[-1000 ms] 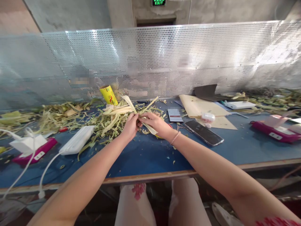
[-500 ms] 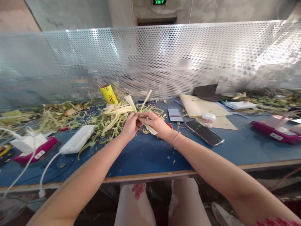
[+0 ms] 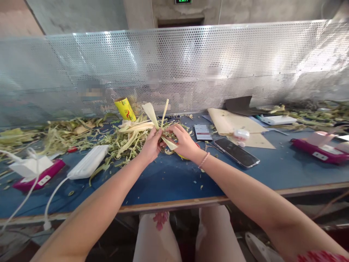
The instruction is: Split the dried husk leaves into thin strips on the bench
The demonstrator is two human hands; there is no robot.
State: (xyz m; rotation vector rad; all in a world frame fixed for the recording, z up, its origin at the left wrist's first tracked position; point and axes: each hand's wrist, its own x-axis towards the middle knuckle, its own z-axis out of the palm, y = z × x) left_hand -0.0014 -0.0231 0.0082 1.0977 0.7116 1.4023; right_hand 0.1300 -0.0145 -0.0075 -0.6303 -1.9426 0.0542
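Observation:
Pale, dry leaf strips (image 3: 151, 112) stick up and out from between my hands, over the middle of the blue table. My left hand (image 3: 153, 145) pinches them where they cross. My right hand (image 3: 183, 141) is close beside it, fingers curled toward the crossing, with one strip end running down under its palm. Its fingertips are partly hidden, so its exact hold is unclear. Behind and left of my hands lies a heap of dry greenish plant strips (image 3: 127, 145).
A yellow tube (image 3: 125, 109) stands behind the heap. On the left are a white power bank (image 3: 88, 162) and a magenta power strip (image 3: 40, 178). Rightward lie a phone (image 3: 236, 153), brown paper (image 3: 231, 122), a white case (image 3: 241, 135) and another magenta strip (image 3: 317, 151). Perforated metal (image 3: 185, 69) rises behind.
My right hand has shifted slightly, its fingers lifting a little away from my left hand. The upright strips lean a bit further left, and the view has moved slightly.

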